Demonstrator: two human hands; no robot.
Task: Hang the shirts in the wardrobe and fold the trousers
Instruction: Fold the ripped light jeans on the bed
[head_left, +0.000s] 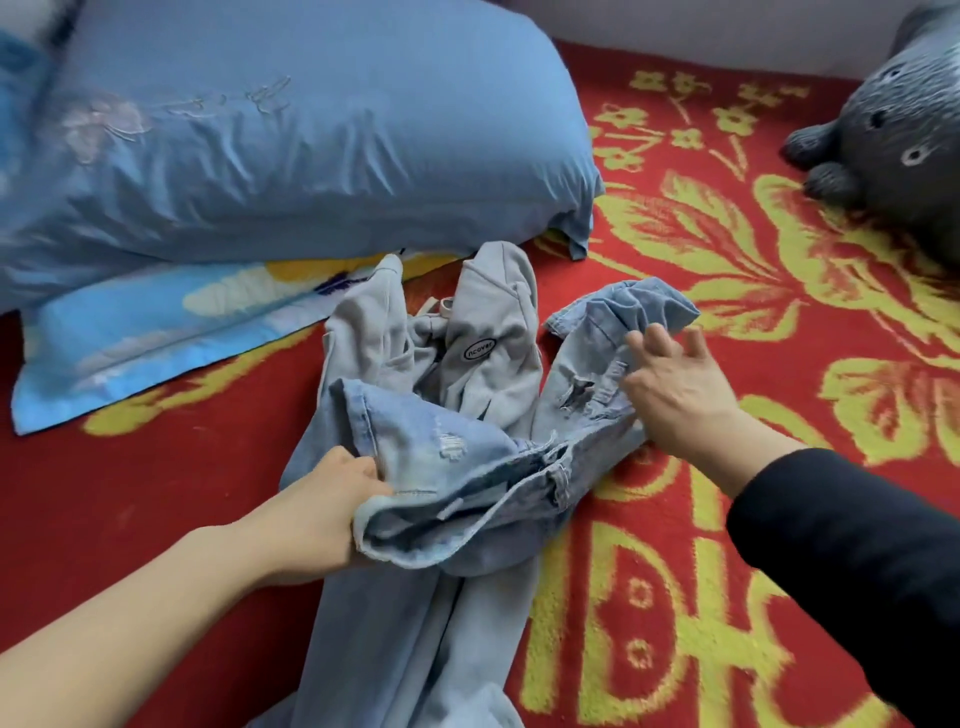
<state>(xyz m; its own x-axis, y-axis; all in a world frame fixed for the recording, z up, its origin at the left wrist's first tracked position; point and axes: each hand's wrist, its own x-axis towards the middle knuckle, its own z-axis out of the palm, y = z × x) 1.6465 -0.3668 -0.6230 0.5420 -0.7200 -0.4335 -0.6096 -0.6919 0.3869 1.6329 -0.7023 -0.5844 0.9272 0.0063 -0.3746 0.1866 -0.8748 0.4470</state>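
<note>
A pair of light blue ripped jeans (447, 452) lies crumpled on the red bed cover, its legs trailing toward the bottom edge of the view. My left hand (332, 514) grips the folded waistband end of the jeans. My right hand (675, 395) rests with spread fingers on another bunched part of the denim at the right. Under and behind the jeans lies a grey garment (488, 332) with a small oval label; what kind of garment it is I cannot tell.
A red blanket with yellow flower pattern (727, 249) covers the bed. A large blue pillow (270, 130) lies on a patterned pillowcase (156, 327) at the back left. A grey plush toy (893, 130) sits at the back right.
</note>
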